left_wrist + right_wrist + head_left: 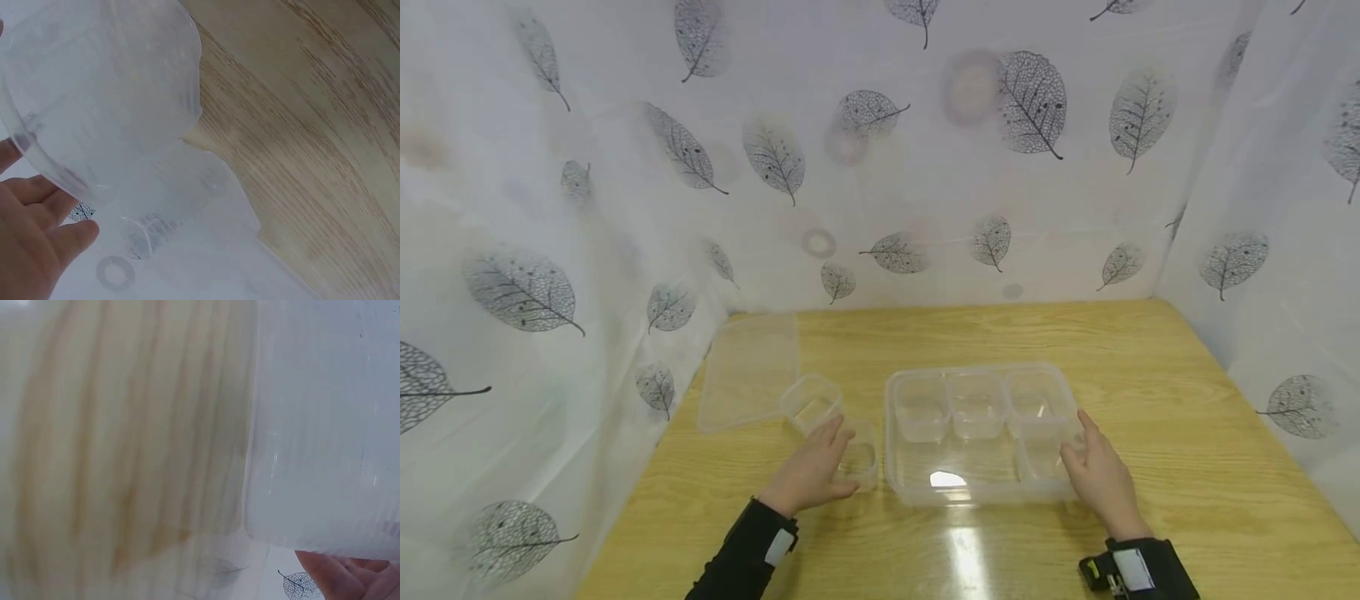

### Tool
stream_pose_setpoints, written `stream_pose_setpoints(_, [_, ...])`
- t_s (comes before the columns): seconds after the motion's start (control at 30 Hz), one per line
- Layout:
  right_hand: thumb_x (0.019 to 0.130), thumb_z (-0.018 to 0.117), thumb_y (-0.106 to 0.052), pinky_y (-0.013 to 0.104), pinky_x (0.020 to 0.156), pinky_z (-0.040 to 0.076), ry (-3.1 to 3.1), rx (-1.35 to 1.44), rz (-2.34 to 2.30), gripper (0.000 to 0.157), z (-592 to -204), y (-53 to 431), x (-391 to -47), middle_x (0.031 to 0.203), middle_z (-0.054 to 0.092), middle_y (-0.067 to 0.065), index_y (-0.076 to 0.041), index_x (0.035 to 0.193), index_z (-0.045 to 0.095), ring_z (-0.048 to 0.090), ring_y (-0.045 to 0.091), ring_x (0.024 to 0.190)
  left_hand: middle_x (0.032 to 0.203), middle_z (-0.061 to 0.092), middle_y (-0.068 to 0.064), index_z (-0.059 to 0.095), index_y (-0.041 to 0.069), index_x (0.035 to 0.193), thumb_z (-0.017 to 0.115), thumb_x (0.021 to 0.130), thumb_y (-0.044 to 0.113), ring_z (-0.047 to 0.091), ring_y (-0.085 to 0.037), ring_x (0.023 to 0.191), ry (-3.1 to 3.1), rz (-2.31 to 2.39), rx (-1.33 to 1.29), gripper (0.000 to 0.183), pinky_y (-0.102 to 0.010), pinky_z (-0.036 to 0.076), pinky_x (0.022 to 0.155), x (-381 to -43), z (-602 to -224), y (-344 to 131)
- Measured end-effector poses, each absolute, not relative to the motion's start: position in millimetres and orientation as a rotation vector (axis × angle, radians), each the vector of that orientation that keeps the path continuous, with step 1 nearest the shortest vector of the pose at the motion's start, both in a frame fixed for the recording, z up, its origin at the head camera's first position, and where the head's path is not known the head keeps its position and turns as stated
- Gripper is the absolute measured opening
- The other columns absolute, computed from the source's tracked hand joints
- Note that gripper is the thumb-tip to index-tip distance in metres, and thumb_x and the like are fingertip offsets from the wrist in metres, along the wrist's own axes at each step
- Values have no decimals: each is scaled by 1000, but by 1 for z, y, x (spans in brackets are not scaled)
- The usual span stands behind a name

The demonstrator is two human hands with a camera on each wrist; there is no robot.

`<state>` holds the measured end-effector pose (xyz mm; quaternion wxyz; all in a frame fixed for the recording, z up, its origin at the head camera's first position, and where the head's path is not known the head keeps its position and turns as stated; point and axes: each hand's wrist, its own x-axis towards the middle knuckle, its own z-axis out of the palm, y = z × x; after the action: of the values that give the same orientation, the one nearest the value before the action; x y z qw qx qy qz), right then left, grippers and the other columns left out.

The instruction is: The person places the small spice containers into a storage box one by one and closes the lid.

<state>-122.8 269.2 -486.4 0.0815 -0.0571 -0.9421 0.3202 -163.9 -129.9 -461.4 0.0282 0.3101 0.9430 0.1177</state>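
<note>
My left hand (812, 471) is at the left side of a small clear plastic container (867, 479), thumb toward the front and fingers toward the back. In the left wrist view, the fingers (47, 203) lie along the rim of that container (119, 106). A second small clear container (811, 398) stands tilted just behind the fingers. My right hand (1101, 483) grips the right edge of a large clear rectangular box (917, 492), its thumb over the rim. Inside the box, small containers fill the back row, and another sits at front right. The right wrist view shows the fingers (347, 578) beside the plastic wall.
A flat translucent lid (748, 367) lies at the back left of the wood-grain table (1150, 367). White sheets (925, 183) printed with grey leaves hang around the back and both sides. Bare tabletop shows between the box and the right sheet.
</note>
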Motion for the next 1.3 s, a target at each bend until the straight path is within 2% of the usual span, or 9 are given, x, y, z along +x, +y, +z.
stream_pose_setpoints(0.13, [89, 39, -18, 57, 78, 38, -2817, -173, 962, 56, -487, 269, -123, 118, 41, 36, 12, 134, 21, 46, 47, 100, 134, 31, -24, 39, -3, 128, 67, 74, 40, 30, -34, 122, 2931, 322, 963, 74, -44, 30, 98, -164, -463, -130])
stream_pose_setpoints(0.3, [89, 40, -18, 57, 78, 38, -2820, -173, 959, 56, -486, 269, -123, 117, 42, 36, 12, 134, 21, 46, 47, 100, 126, 41, -20, 38, -8, 128, 68, 66, 47, 37, -31, 116, 2950, 257, 969, 87, -42, 33, 95, -166, -459, -129])
stream_pose_setpoints(0.43, [89, 39, -18, 57, 78, 39, -2821, -174, 967, 56, -484, 268, -123, 116, 42, 36, 12, 134, 21, 46, 47, 100, 126, 42, -21, 39, -10, 127, 68, 62, 50, 38, -32, 116, 2965, 224, 984, 93, -41, 34, 95, -167, -458, -130])
stream_pose_setpoints(0.63, [90, 39, -19, 57, 78, 38, -2830, -182, 971, 57, -486, 270, -124, 118, 41, 36, 11, 134, 20, 46, 47, 101, 128, 40, -23, 39, -11, 127, 70, 62, 46, 37, -32, 118, 2928, 274, 950, 91, -41, 36, 94, -166, -459, -131])
stream_pose_setpoints(0.83, [90, 40, -19, 57, 77, 39, -2827, -174, 965, 57, -489, 270, -124, 117, 42, 35, 11, 134, 21, 46, 46, 100, 122, 44, -22, 42, -11, 124, 74, 59, 42, 43, -32, 111, 2938, 337, 923, 89, -40, 40, 89, -166, -457, -132])
stream_pose_setpoints(1.07, [90, 39, -20, 57, 76, 39, -2830, -164, 963, 57, -490, 270, -123, 115, 43, 35, 11, 134, 20, 46, 46, 99, 119, 45, -18, 46, -6, 123, 76, 58, 45, 45, -29, 106, 3168, 452, 854, 88, -36, 47, 79, -165, -425, -137])
stream_pose_setpoints(1.3, [90, 40, -20, 57, 77, 38, -2827, -153, 976, 57, -491, 271, -125, 116, 42, 36, 10, 135, 20, 46, 47, 100, 119, 46, -19, 45, -7, 124, 72, 61, 48, 43, -29, 110, 3295, 510, 1099, 88, -36, 43, 87, -162, -397, -102])
